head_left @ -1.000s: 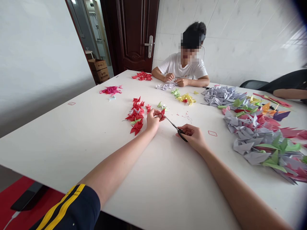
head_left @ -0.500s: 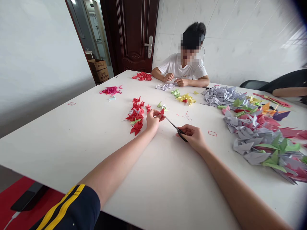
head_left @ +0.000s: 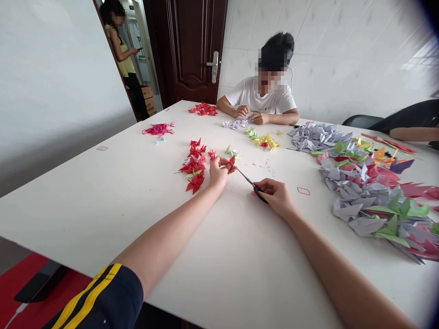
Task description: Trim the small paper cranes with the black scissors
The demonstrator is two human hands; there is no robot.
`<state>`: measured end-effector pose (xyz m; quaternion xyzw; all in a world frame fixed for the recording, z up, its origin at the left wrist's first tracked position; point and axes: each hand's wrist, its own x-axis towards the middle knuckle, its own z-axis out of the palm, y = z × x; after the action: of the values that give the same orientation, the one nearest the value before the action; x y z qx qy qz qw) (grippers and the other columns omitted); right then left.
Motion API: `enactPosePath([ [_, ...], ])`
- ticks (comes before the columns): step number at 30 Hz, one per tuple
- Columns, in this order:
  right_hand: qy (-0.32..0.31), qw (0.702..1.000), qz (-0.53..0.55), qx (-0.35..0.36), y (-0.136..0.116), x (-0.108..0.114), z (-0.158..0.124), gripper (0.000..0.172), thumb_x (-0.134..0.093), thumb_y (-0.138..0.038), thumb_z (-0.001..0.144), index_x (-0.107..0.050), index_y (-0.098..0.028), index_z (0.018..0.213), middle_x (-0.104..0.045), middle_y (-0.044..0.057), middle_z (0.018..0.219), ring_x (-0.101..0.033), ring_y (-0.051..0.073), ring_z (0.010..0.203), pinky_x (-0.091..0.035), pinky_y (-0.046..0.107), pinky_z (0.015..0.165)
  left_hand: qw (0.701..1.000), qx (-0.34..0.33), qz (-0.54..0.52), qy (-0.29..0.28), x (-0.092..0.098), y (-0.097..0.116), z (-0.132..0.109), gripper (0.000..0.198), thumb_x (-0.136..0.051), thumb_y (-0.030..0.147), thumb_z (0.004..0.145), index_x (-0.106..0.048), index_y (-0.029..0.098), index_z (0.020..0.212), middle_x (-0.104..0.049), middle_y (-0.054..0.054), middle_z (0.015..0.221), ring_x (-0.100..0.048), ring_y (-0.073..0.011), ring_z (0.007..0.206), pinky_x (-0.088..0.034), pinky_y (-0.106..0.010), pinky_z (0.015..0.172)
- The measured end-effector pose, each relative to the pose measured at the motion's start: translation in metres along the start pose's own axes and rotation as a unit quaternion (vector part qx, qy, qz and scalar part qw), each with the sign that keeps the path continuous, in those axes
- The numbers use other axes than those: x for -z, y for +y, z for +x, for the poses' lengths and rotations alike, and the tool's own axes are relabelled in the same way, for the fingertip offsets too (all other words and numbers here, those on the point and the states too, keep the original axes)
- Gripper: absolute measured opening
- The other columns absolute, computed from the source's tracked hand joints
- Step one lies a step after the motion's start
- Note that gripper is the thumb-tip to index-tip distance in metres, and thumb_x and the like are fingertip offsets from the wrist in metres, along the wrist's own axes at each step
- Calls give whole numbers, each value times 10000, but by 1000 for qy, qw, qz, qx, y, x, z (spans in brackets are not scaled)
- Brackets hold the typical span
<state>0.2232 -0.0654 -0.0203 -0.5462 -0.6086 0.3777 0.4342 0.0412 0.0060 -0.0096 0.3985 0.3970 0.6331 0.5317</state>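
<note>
Between the fingers of my left hand [head_left: 219,171] is a small red paper crane [head_left: 232,162], held just above the table. My right hand [head_left: 276,196] grips the black handles of a pair of scissors [head_left: 247,179]. The blades point left, and their tips meet the underside of the crane; whether they touch paper I cannot tell. Beside my left hand lies a pile of folded cranes [head_left: 195,165], mostly red with some white and green. A few green and white cranes [head_left: 232,151] sit just beyond the held one. Tiny red paper scraps [head_left: 264,167] are scattered on the table near the scissors.
A large heap of grey, pink and green cranes [head_left: 370,196] covers the right side of the white table [head_left: 103,196]. Yellow cranes [head_left: 269,141], a magenta pile [head_left: 158,130] and red cranes [head_left: 203,108] lie farther back. Across sits a person [head_left: 260,98] handling white paper.
A person holding a phone has appeared in the doorway at the back left. My hands, the crane and the scissors stay practically where they were.
</note>
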Motion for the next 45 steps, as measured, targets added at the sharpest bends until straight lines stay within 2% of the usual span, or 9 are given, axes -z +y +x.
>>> enactPosePath([
  [10,-12,1000,13,-14,-1,0,0,323,-759,-373,678,-665,-162,903,-713,64,751,-610,157,618,-433,257,517,1000,4,-2,-5,0,2,-1,165,-562,-3,750,-486,142,732,-540,-6,782,-613,-94,646,-552,-333,780],
  [18,17,1000,9,3,3,-1,1,310,-754,-354,664,-665,-176,901,-699,49,749,-649,185,693,-482,284,621,1000,1,7,-11,0,1,0,149,-531,-1,771,-487,136,733,-547,-4,772,-614,-90,656,-558,-304,759],
  [24,57,995,-66,43,3,-4,-1,255,-708,-325,668,-683,-185,880,-652,21,701,-566,146,608,-440,277,591,1000,4,-8,-15,0,1,-1,143,-604,39,767,-506,138,736,-559,-4,766,-620,-99,662,-550,-332,791],
  [30,99,971,-190,101,3,-7,-5,238,-663,-319,698,-705,-192,894,-577,-14,617,-435,119,545,-387,264,560,1000,0,-5,-9,0,2,-2,126,-581,29,764,-509,132,746,-551,-9,771,-611,-93,674,-553,-312,774],
  [33,114,961,-224,117,3,-9,-6,236,-647,-315,707,-710,-198,903,-557,-21,595,-450,122,543,-387,256,558,1000,-3,-5,-11,0,2,-2,120,-572,28,763,-512,131,751,-555,-11,770,-612,-95,685,-556,-312,776],
  [38,130,941,-280,136,0,-12,-8,238,-618,-307,709,-710,-209,906,-605,-1,635,-516,139,569,-398,256,563,1000,-5,0,-15,0,1,-2,113,-560,27,774,-512,128,757,-564,-10,768,-618,-92,652,-554,-314,773],
  [45,191,934,-274,131,4,-7,-5,243,-624,-335,724,-694,-208,919,-592,-10,626,-507,137,558,-412,263,572,1000,11,5,-10,0,4,-3,120,-525,18,803,-495,133,787,-572,-10,769,-649,-105,634,-544,-302,750],
])
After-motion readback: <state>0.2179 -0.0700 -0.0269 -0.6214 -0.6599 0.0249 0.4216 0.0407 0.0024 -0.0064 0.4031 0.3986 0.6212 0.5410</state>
